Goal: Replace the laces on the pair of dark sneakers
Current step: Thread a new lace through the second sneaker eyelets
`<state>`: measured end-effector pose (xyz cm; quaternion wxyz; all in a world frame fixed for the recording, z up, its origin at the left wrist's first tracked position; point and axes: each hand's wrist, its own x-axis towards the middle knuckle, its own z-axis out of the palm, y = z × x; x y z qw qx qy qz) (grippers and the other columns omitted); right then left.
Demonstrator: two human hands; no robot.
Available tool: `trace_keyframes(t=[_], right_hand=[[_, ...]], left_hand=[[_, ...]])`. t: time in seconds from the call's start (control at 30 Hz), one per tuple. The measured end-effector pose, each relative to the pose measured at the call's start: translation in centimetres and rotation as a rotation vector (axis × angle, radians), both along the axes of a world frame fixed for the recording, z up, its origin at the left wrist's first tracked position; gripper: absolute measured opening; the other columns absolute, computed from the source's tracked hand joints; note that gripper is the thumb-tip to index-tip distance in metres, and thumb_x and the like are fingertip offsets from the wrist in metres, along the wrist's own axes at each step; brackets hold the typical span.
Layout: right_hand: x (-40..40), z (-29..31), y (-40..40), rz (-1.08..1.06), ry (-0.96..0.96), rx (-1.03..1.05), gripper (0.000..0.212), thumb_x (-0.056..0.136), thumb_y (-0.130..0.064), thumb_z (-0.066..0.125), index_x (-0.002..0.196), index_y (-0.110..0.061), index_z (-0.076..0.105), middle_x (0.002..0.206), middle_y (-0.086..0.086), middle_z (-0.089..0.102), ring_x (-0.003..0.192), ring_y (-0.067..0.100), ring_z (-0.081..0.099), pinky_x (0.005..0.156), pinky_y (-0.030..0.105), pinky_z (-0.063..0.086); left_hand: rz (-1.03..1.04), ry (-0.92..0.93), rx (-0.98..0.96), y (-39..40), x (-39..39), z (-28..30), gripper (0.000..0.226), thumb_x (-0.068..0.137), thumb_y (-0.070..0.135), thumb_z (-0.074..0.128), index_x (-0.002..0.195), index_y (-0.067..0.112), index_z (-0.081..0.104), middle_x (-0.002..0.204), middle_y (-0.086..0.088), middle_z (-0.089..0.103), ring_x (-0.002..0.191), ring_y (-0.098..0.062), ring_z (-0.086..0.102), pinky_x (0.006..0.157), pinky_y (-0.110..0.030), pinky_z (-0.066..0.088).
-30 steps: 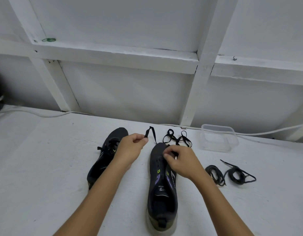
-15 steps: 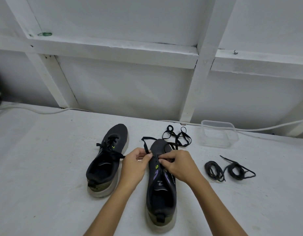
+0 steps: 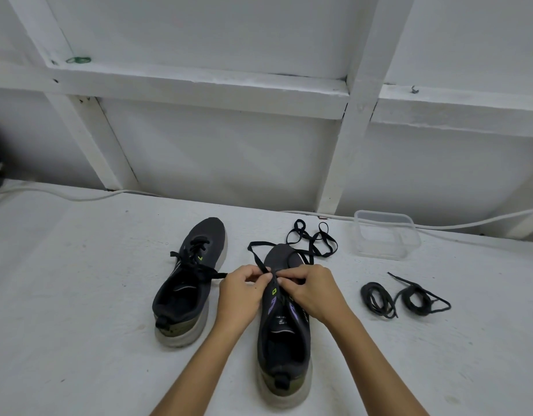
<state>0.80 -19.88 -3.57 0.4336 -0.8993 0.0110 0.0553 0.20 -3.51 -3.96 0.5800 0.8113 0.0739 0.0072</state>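
Laced sneaker (image 3: 189,283) left, second sneaker (image 3: 284,325) right of it, both on floor (image 3: 79,340). Hands (image 3: 241,295) over second sneaker's front. Loose lace (image 3: 314,241) behind its toe. Tub (image 3: 385,235) farther right; two coiled laces (image 3: 403,298) before tub.

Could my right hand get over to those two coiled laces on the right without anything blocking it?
Probably yes. The coiled laces lie on bare table just right of the right hand, with nothing between. But that hand is now pinching the flat lace at the sneaker, so it must let go first.

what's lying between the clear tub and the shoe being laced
In the head view, a loose flat black lace lies between the tub and the shoe.
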Motion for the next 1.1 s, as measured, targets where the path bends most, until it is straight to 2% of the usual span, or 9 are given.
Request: trace_keyframes(t=[0.1, 0.27, 0.37, 0.5, 0.7, 0.77, 0.87, 0.97, 1.1], right_hand=[[0.2, 0.1, 0.3, -0.003, 0.008, -0.067, 0.015, 0.087, -0.039, 0.074, 0.101, -0.038, 0.080, 0.079, -0.024, 0.069, 0.085, -0.002, 0.065, 0.080, 0.024, 0.054], [0.6, 0.0, 1.3, 0.015, -0.014, -0.188, 0.008, 0.091, -0.032, 0.066, 0.085, -0.037, 0.067, 0.064, -0.013, 0.058, 0.068, 0.003, 0.055, 0.063, 0.025, 0.040], [0.3, -0.1, 1.3, 0.121, -0.066, -0.216, 0.009, 0.097, -0.025, 0.057, 0.090, -0.030, 0.057, 0.072, -0.015, 0.055, 0.073, 0.009, 0.052, 0.068, 0.026, 0.037], [-0.1, -0.2, 0.8, 0.115, -0.103, -0.073, 0.011, 0.102, -0.018, 0.051, 0.092, -0.023, 0.054, 0.086, -0.011, 0.061, 0.078, 0.003, 0.055, 0.067, 0.016, 0.037], [-0.6, -0.5, 0.7, 0.032, -0.159, 0.026, 0.022, 0.098, -0.011, 0.051, 0.085, -0.028, 0.053, 0.083, -0.011, 0.063, 0.080, 0.004, 0.057, 0.067, 0.017, 0.044], [-0.6, -0.6, 0.7, 0.038, -0.168, 0.022, 0.021, 0.098, -0.010, 0.052, 0.085, -0.028, 0.054, 0.083, -0.011, 0.063, 0.080, 0.004, 0.057, 0.068, 0.018, 0.044], [-0.7, -0.6, 0.9, 0.037, -0.178, 0.026, 0.017, 0.100, -0.011, 0.052, 0.088, -0.022, 0.055, 0.083, -0.009, 0.062, 0.080, 0.004, 0.056, 0.068, 0.017, 0.041], [-1.1, -0.6, 0.5, -0.012, -0.180, 0.072, 0.019, 0.103, -0.013, 0.049, 0.087, -0.023, 0.053, 0.080, -0.010, 0.061, 0.076, 0.005, 0.055, 0.065, 0.016, 0.039], [-1.7, -0.2, -0.7, -0.065, -0.116, 0.173, 0.020, 0.104, -0.018, 0.048, 0.086, -0.025, 0.056, 0.069, -0.018, 0.061, 0.062, 0.001, 0.052, 0.059, 0.014, 0.038]], left_hand=[[-0.025, 0.050, 0.042, 0.3, 0.2, 0.0, 0.017, 0.090, 0.022, 0.072, 0.075, 0.017, 0.074, 0.070, 0.005, 0.070, 0.065, -0.005, 0.060, 0.062, -0.016, 0.044], [-0.060, 0.077, 0.081, 0.3, 0.3, 0.2, 0.014, 0.090, 0.022, 0.072, 0.079, 0.015, 0.076, 0.077, 0.005, 0.073, 0.075, -0.006, 0.064, 0.071, -0.020, 0.048], [-0.072, 0.068, 0.093, 0.5, 0.2, 0.2, 0.014, 0.091, 0.022, 0.070, 0.078, 0.019, 0.074, 0.076, 0.008, 0.073, 0.075, -0.001, 0.065, 0.066, -0.014, 0.047], [-0.066, 0.086, 0.083, 0.2, 0.1, 0.7, 0.005, 0.091, 0.028, 0.070, 0.087, 0.026, 0.068, 0.083, 0.012, 0.073, 0.076, 0.008, 0.065, 0.066, -0.005, 0.044], [-0.164, 0.213, 0.028, -0.1, -0.3, 1.6, 0.034, 0.072, 0.053, 0.079, 0.097, 0.034, 0.065, 0.097, 0.015, 0.072, 0.084, 0.010, 0.067, 0.080, -0.016, 0.053], [-0.157, 0.213, 0.072, -0.1, -0.3, 1.8, 0.030, 0.071, 0.046, 0.080, 0.094, 0.032, 0.068, 0.095, 0.015, 0.073, 0.085, 0.008, 0.068, 0.081, -0.015, 0.053], [-0.119, 0.161, 0.230, -0.6, 0.0, 2.5, 0.005, 0.079, 0.033, 0.070, 0.077, 0.029, 0.072, 0.075, 0.016, 0.073, 0.074, 0.004, 0.065, 0.059, -0.005, 0.043], [-0.071, 0.129, 0.332, -0.7, 0.3, 2.6, 0.020, 0.086, 0.024, 0.062, 0.071, 0.015, 0.072, 0.067, 0.004, 0.070, 0.068, -0.010, 0.061, 0.050, -0.010, 0.040], [-0.020, 0.121, 0.360, -0.5, 0.3, 2.4, 0.016, 0.085, 0.021, 0.062, 0.077, 0.009, 0.070, 0.070, 0.000, 0.068, 0.073, -0.018, 0.062, 0.052, -0.012, 0.039]])
